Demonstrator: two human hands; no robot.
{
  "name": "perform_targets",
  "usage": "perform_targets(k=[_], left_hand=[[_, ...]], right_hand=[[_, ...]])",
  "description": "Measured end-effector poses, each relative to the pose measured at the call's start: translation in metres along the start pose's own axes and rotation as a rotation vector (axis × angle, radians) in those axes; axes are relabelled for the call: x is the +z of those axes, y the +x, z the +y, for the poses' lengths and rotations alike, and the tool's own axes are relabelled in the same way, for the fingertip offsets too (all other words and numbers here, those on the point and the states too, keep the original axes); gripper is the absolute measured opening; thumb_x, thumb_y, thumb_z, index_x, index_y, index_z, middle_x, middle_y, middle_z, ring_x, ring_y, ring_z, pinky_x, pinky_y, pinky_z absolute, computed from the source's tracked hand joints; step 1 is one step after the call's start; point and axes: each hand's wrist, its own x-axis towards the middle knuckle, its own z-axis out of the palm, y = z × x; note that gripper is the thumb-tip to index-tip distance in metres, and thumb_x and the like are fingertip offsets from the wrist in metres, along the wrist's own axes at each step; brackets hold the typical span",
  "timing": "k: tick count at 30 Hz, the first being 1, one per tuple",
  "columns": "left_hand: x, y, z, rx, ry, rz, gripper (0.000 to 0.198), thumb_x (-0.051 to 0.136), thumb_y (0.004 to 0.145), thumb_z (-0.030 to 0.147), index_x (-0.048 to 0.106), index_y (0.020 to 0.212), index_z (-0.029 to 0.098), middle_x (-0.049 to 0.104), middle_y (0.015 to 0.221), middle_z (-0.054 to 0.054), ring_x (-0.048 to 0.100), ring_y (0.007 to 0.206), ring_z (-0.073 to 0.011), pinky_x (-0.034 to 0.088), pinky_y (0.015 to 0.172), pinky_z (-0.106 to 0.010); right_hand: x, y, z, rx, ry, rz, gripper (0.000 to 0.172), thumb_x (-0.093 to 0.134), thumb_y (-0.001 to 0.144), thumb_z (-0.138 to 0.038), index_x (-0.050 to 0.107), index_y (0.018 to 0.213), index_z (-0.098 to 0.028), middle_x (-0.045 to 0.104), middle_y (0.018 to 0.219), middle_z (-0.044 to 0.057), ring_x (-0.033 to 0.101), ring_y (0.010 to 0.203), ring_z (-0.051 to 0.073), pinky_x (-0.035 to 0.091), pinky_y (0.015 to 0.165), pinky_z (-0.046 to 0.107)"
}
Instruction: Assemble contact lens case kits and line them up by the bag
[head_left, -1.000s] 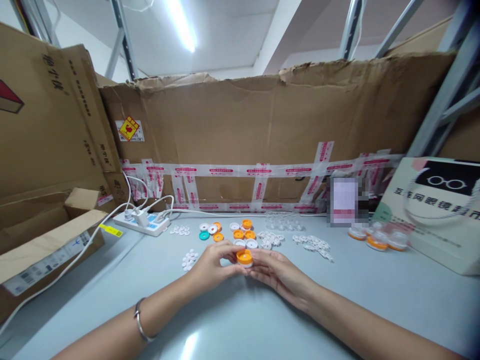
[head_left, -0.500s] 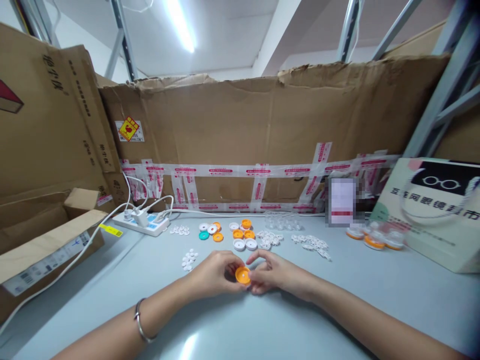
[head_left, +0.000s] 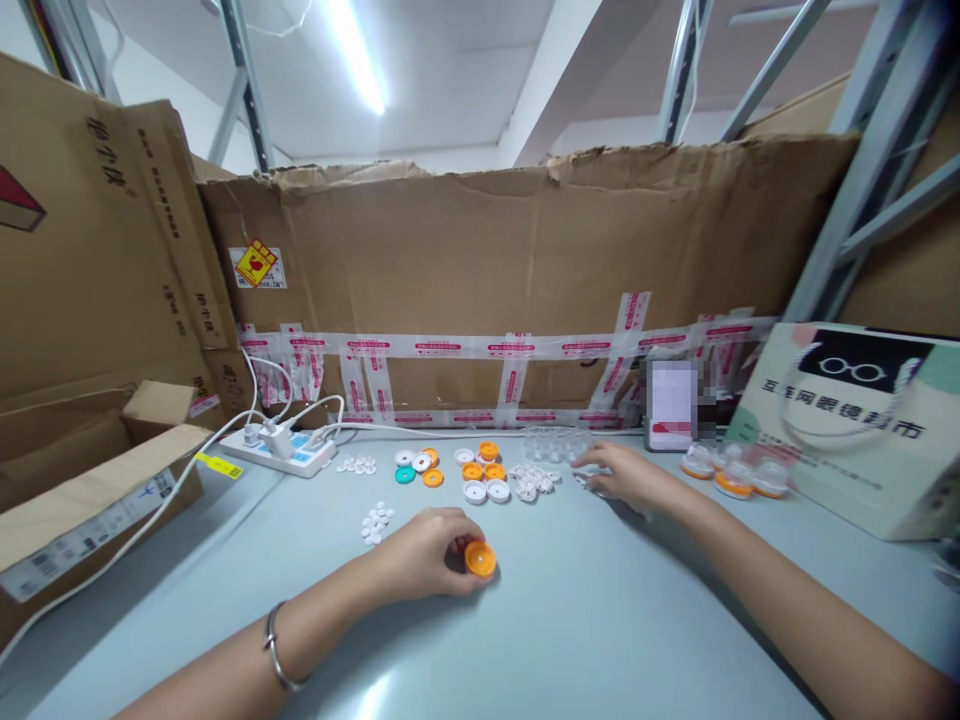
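At far left stands an open box [head_left: 112, 480], bare cardboard showing inside, its bottom out of sight. Right of it, white discs [head_left: 379, 522] lie in a loose patch on the worktop [head_left: 555, 640]. Next, near the middle of the worktop, the left hand [head_left: 424, 550] pinches an orange cup [head_left: 481, 564] between thumb and curled fingers; the cup is round, its mouth turned up, with a pale dot at its centre. Behind it sit more cups [head_left: 495, 490], orange and white. Worktop spreads between the hands, which are well apart, and along the cardboard [head_left: 450, 250] walling the far edge. The right hand [head_left: 630, 475], fingers parted and bent, is over small white parts [head_left: 582, 479]; whether it grips any cannot be told. Farther right, clear domes [head_left: 736, 472], some with orange bases, stand beside a bag [head_left: 832, 440], its inside hidden.
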Motion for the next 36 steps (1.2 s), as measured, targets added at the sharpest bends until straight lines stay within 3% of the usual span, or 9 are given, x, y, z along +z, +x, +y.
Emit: perform_targets(k=[6,13,16,19,24,27,29,31,36], left_hand=[[-0.002,-0.001,0.002,-0.007,-0.006,-0.019,0.020,0.062,0.069,0.027,0.064,0.085,0.016,0.061,0.078,-0.003,0.055,0.070,-0.0149,0.042,0.065,-0.022],[-0.004,0.000,0.001,-0.076,-0.105,0.035,0.041,0.067,0.067,0.037,0.060,0.102,0.015,0.060,0.092,-0.007,0.057,0.076,-0.0171,0.045,0.069,-0.026],[-0.002,0.001,0.001,-0.046,-0.155,0.183,0.037,0.061,0.075,0.036,0.058,0.107,0.017,0.060,0.097,-0.008,0.057,0.079,-0.0164,0.046,0.072,-0.028],[0.001,0.003,0.004,0.060,-0.220,0.311,0.032,0.057,0.079,0.025,0.056,0.109,0.018,0.062,0.098,-0.007,0.058,0.080,-0.0154,0.048,0.074,-0.027],[0.004,0.004,0.012,0.084,-0.372,0.367,0.016,0.056,0.078,0.017,0.064,0.092,0.015,0.069,0.080,-0.005,0.063,0.072,-0.0145,0.049,0.068,-0.023],[0.004,0.004,0.011,0.044,-0.362,0.448,0.008,0.059,0.075,0.018,0.066,0.076,0.014,0.069,0.070,-0.004,0.063,0.064,-0.0139,0.049,0.063,-0.022],[0.004,0.005,0.008,0.009,-0.367,0.481,0.007,0.060,0.074,0.018,0.066,0.074,0.014,0.069,0.070,-0.004,0.063,0.063,-0.0140,0.049,0.061,-0.022],[0.002,0.005,0.005,-0.030,-0.391,0.491,0.007,0.060,0.074,0.019,0.065,0.075,0.015,0.069,0.072,-0.004,0.063,0.066,-0.0145,0.050,0.063,-0.023],[0.000,0.005,0.001,-0.057,-0.418,0.484,0.008,0.059,0.075,0.020,0.064,0.076,0.015,0.069,0.074,-0.004,0.063,0.067,-0.0144,0.050,0.065,-0.024]], right_hand=[[0.015,-0.001,-0.004,-0.066,-0.109,-0.025,0.015,0.056,0.070,-0.019,0.070,0.071,-0.021,0.068,0.076,0.006,0.062,0.073,0.021,0.043,0.068,0.027],[-0.001,-0.006,-0.032,-0.098,-0.124,0.135,0.021,0.043,0.080,-0.025,0.063,0.076,-0.018,0.065,0.085,0.010,0.058,0.085,0.024,0.039,0.075,0.032],[-0.001,-0.016,-0.066,-0.123,0.125,0.122,0.024,0.038,0.085,-0.030,0.058,0.080,-0.019,0.063,0.070,0.003,0.058,0.067,0.017,0.042,0.063,0.027],[0.011,-0.032,-0.105,-0.206,0.539,-0.077,0.021,0.042,0.083,-0.035,0.056,0.075,-0.020,0.057,0.063,0.000,0.053,0.058,0.014,0.041,0.056,0.024],[0.033,-0.049,-0.140,-0.192,0.882,-0.194,0.017,0.052,0.079,-0.037,0.047,0.078,-0.020,0.050,0.058,-0.005,0.051,0.055,0.011,0.041,0.056,0.023],[0.033,-0.040,-0.128,-0.136,0.946,-0.166,0.026,0.052,0.076,-0.044,0.046,0.085,-0.020,0.052,0.057,-0.005,0.052,0.054,0.012,0.043,0.056,0.025],[0.028,-0.028,-0.107,-0.099,0.818,-0.001,0.027,0.047,0.077,-0.046,0.049,0.084,-0.020,0.057,0.063,-0.001,0.056,0.060,0.014,0.044,0.060,0.027],[0.025,-0.016,-0.083,-0.014,0.516,0.184,0.025,0.046,0.077,-0.043,0.054,0.075,-0.019,0.061,0.069,0.002,0.057,0.065,0.016,0.044,0.063,0.028],[0.033,0.001,-0.046,0.088,0.387,0.203,0.020,0.058,0.066,-0.037,0.061,0.068,-0.017,0.060,0.059,0.002,0.054,0.058,0.018,0.040,0.056,0.029]])
